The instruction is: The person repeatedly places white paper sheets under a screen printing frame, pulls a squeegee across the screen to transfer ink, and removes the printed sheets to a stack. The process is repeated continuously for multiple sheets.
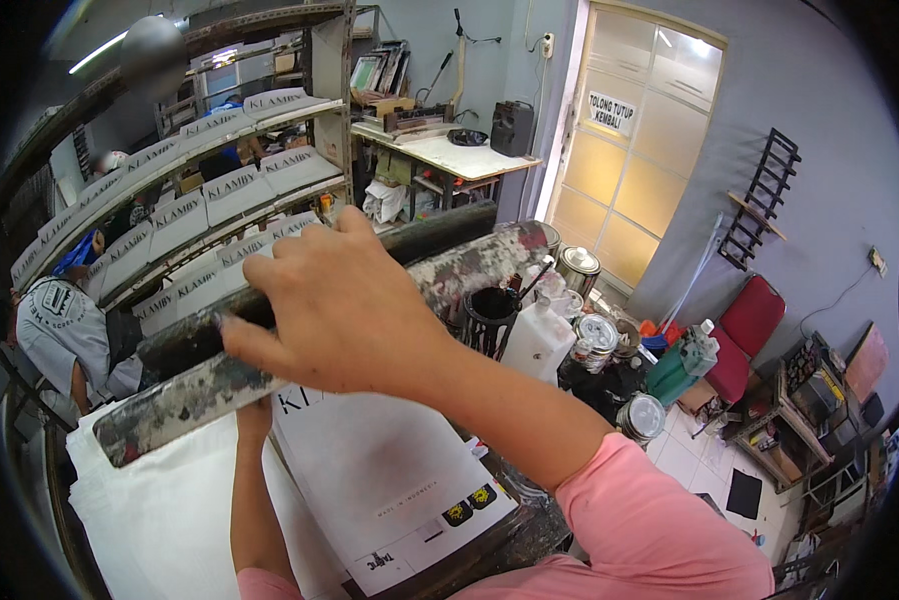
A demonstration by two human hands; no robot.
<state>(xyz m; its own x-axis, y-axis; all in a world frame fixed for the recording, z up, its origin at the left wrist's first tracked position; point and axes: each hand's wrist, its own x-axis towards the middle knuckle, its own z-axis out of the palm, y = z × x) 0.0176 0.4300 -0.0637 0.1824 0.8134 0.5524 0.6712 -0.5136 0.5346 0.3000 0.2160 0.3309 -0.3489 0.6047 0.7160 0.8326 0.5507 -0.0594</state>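
My right hand (334, 305) reaches across from the right, its fingers curled over a paint-stained screen-printing frame (184, 400) seen nearly edge-on. Along the frame's far side runs a long dark bar (439, 232); whether it is part of the frame I cannot tell. Beneath the frame, my left hand (256, 412) is at the inner edge of a white printed sheet (369, 470) with black lettering and small dark marks. The frame hides its fingers. White fabric or paper (174, 500) is spread left of the sheet.
A rack (329, 150) at the left carries rows of printed pale pieces. A person in a grey shirt (64, 320) bends beside it. White jug (539, 340), dark container (489, 310) and several paint cans (641, 415) crowd the right. Beyond stand a red chair (744, 335) and door (634, 150).
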